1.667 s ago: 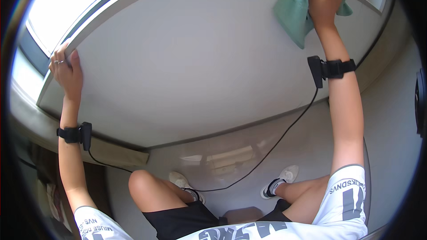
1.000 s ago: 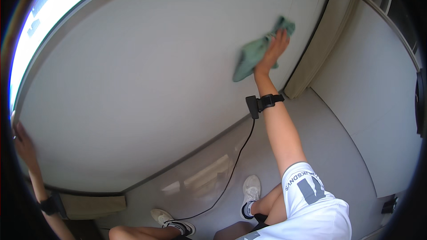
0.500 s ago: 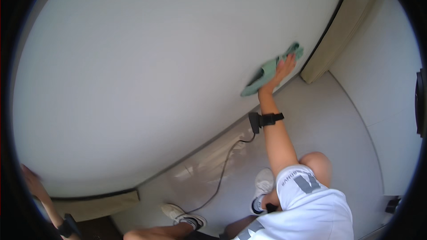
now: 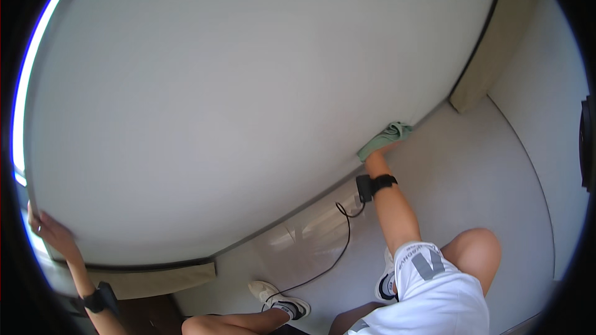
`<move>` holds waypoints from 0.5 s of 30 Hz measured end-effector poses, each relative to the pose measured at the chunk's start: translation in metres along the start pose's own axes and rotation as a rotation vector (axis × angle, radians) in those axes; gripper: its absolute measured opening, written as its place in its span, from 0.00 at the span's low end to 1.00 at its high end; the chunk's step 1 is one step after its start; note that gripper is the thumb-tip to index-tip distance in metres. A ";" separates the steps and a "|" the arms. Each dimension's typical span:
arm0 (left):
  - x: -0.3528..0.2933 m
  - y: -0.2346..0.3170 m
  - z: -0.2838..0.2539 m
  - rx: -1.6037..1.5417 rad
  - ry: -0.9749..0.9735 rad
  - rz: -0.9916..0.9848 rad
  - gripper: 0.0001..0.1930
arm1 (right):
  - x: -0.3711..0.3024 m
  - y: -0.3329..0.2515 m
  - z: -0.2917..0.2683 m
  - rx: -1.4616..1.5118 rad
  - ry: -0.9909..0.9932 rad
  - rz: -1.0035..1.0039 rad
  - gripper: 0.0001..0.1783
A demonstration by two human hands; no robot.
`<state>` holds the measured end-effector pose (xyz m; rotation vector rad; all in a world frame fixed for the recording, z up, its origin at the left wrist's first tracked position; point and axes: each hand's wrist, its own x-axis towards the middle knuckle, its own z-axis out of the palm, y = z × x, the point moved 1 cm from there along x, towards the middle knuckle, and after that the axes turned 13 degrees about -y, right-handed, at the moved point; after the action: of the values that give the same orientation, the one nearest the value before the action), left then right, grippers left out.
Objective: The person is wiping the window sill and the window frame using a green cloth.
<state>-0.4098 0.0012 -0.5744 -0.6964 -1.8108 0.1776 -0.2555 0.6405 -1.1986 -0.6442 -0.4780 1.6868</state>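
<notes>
A large, smooth white panel [image 4: 205, 105] with a thin grey edge fills most of the view. At its lower right edge my right hand [image 4: 390, 148] presses a crumpled green cloth [image 4: 377, 142] against the surface; the cloth covers part of the fingers. At the far left my left hand [image 4: 57, 236] grips the panel's side edge, fingers curled over it and a ring on one finger. Each forearm wears a black strap with a small box, the right one [image 4: 365, 188] trailing a cable.
Below the panel lies a shiny grey floor [image 4: 459, 174], crossed by the black cable [image 4: 344, 242] near my shoes [image 4: 266, 291]. Beige strips [image 4: 149, 279] sit along the panel's lower left and right ends. A pale wall [image 4: 546, 118] rises at right.
My right hand has moved the cloth down to the panel's lower edge. More of my left hand shows, now around the side edge. The view has shifted, revealing a bright strip at left.
</notes>
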 end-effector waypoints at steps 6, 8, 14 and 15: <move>-0.042 -0.017 0.013 -0.073 0.074 0.035 0.21 | -0.117 -0.151 0.157 -0.562 -0.087 -0.903 0.28; -0.038 0.000 -0.010 -0.082 0.110 0.033 0.20 | -0.134 -0.205 0.194 -1.035 0.078 -1.077 0.31; -0.039 0.050 -0.074 -0.160 -0.053 0.013 0.17 | -0.404 -0.309 0.343 -0.965 -0.411 -1.464 0.30; -0.018 0.061 -0.072 -0.337 -0.030 0.013 0.17 | -0.426 -0.310 0.379 -0.946 -0.476 -1.548 0.28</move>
<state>-0.3183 0.0256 -0.5913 -0.9453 -1.8855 -0.1124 -0.2093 0.2999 -0.6474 -0.2703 -1.6231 0.0151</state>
